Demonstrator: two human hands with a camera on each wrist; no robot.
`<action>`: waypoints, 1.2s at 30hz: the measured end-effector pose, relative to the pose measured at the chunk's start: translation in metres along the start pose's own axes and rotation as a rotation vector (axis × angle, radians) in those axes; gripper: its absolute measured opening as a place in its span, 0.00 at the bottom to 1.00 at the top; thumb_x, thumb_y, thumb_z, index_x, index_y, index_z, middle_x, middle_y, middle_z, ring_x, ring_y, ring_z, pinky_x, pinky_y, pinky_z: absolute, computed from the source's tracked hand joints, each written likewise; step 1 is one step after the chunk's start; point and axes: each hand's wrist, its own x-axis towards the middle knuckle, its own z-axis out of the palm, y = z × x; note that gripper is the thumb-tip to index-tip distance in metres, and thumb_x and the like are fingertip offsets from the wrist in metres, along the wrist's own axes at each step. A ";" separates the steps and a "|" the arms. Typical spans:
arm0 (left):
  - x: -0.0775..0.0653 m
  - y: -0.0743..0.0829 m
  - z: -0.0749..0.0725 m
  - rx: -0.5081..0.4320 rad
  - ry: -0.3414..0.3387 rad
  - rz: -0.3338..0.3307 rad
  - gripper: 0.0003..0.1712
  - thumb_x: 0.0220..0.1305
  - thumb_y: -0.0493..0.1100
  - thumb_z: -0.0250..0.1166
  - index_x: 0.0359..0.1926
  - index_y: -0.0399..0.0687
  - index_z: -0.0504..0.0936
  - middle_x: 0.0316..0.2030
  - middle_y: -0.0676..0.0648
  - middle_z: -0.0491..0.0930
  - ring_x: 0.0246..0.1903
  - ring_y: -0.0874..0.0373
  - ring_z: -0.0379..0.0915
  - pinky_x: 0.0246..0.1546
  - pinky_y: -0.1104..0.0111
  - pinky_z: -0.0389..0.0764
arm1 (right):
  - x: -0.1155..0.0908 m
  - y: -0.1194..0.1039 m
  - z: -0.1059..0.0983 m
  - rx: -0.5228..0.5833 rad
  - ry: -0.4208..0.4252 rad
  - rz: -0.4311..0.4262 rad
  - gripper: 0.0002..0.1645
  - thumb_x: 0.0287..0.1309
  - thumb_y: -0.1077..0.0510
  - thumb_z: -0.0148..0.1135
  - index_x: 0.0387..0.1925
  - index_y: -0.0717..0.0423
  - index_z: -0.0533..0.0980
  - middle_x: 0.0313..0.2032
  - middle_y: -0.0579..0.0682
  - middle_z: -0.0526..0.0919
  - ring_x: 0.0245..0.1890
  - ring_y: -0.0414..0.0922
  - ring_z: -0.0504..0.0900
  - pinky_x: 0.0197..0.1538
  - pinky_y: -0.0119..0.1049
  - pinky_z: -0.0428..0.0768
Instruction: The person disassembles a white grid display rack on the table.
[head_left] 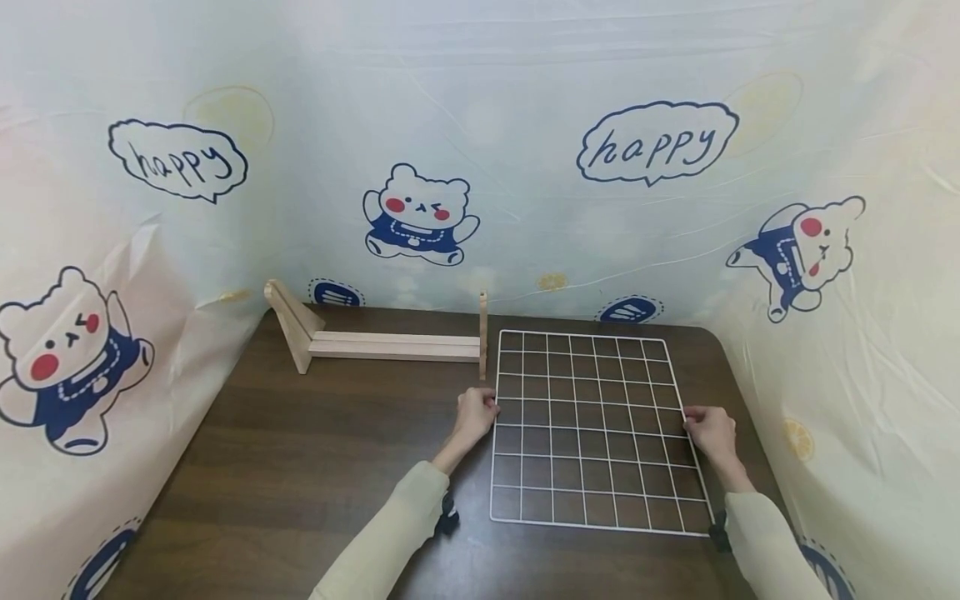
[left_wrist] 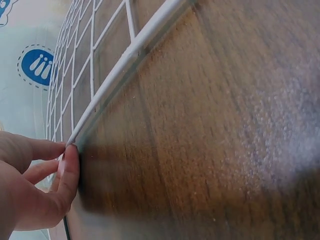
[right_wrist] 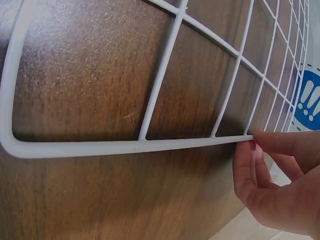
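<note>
A white wire grid panel (head_left: 581,428) lies at the right side of the brown table, low over its surface. My left hand (head_left: 476,414) pinches the panel's left edge rod between thumb and fingers. On the opposite side, my right hand (head_left: 711,431) pinches the right edge rod. The left wrist view shows the left thumb and fingertips meeting on the rod of the grid panel (left_wrist: 112,79). In the right wrist view, the right hand (right_wrist: 280,180) grips the edge rod beyond a rounded corner of the panel (right_wrist: 75,149).
A wooden stand (head_left: 393,347) with two upright end pieces and a crossbar stands at the table's back left, close to the panel's far left corner. Printed cloth (head_left: 525,208) hangs behind and beside the table (head_left: 300,483).
</note>
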 end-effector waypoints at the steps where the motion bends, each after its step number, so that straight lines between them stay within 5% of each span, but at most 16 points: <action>1: 0.000 0.000 0.000 0.000 0.002 -0.001 0.15 0.47 0.26 0.68 0.40 0.31 0.85 0.22 0.47 0.82 0.22 0.60 0.76 0.29 0.65 0.81 | 0.001 0.000 0.000 -0.002 -0.002 0.003 0.15 0.49 0.70 0.57 0.39 0.72 0.81 0.25 0.58 0.83 0.26 0.52 0.77 0.32 0.51 0.72; 15: 0.002 -0.001 0.001 -0.024 0.004 -0.031 0.15 0.47 0.25 0.69 0.40 0.33 0.86 0.21 0.49 0.82 0.20 0.63 0.75 0.28 0.68 0.81 | 0.003 0.001 0.000 0.012 0.012 -0.013 0.14 0.46 0.71 0.58 0.37 0.72 0.81 0.24 0.59 0.83 0.23 0.46 0.77 0.32 0.52 0.72; 26: 0.003 -0.004 0.000 -0.061 -0.005 0.010 0.16 0.45 0.24 0.70 0.39 0.31 0.84 0.20 0.49 0.81 0.17 0.65 0.74 0.27 0.71 0.80 | 0.002 0.003 0.000 0.050 0.009 -0.006 0.13 0.47 0.71 0.60 0.38 0.73 0.80 0.26 0.61 0.84 0.21 0.40 0.77 0.38 0.53 0.72; 36: 0.003 -0.008 -0.003 -0.163 -0.067 -0.054 0.18 0.46 0.24 0.69 0.43 0.30 0.82 0.22 0.47 0.82 0.16 0.62 0.77 0.19 0.76 0.77 | 0.001 0.006 0.000 0.066 -0.008 -0.019 0.14 0.49 0.71 0.62 0.40 0.74 0.79 0.27 0.63 0.84 0.21 0.38 0.79 0.40 0.48 0.71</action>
